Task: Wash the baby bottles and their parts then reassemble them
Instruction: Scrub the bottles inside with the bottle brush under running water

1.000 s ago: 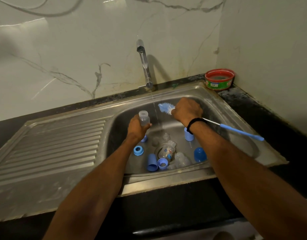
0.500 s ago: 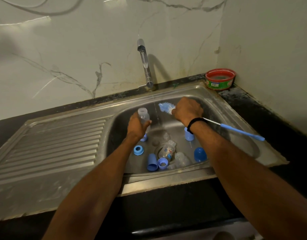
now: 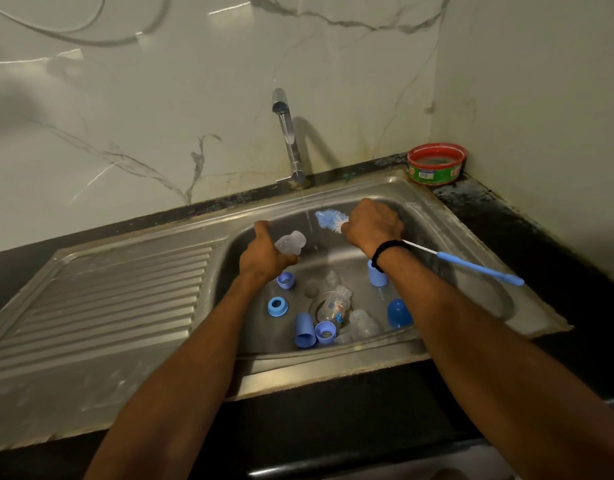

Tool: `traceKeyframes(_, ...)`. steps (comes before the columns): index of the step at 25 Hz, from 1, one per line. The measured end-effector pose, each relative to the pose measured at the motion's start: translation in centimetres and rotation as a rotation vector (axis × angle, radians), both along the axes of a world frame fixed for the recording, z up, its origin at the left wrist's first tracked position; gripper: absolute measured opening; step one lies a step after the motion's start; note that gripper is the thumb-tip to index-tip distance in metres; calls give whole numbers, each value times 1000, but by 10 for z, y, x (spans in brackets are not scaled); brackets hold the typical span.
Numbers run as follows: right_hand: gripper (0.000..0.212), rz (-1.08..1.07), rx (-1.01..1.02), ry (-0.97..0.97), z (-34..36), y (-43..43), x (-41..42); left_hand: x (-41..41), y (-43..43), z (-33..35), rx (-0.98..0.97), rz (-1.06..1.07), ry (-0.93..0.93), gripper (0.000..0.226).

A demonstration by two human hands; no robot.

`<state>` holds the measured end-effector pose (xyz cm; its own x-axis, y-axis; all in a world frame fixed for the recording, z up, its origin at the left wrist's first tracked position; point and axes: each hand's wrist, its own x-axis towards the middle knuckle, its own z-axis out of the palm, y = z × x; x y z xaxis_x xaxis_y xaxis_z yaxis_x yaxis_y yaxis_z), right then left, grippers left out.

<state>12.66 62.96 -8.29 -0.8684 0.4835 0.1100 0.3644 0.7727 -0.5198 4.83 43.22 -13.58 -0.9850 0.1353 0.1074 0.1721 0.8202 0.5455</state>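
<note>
Head: left hand (image 3: 264, 259) grips bottle (image 3: 291, 243), seemingly empty.

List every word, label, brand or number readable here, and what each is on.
Nothing reads clearly.
On the red and green tub: barcode patch and letters on its band, too blurred to read.
On the printed bottle over the drain: red and blue print, too small to read.
On the clear bottle in the left hand: no print visible.

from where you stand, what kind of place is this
Most likely a home kitchen: a stainless steel sink with a ribbed drainboard, a running tap against a marble-look wall, and a dark countertop.
</note>
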Motion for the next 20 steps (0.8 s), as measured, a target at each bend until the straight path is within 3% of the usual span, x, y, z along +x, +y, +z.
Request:
traceKeyframes(3, 21, 2, -10, 21, 2, 0, 1, 0, -8, 14, 92, 21, -15, 61)
traceKeyframes(6, 21, 3, -8, 35, 3, -2, 1, -2, -11, 29, 105, 1, -29, 49)
traceKeyframes(12, 19, -2, -27, 50, 4, -2, 0, -4, -1, 63, 38, 53, 41, 80)
traceKeyframes(20, 19, 2, -37, 59, 4, -1, 0, -5, 17, 89, 24, -7, 248, 71)
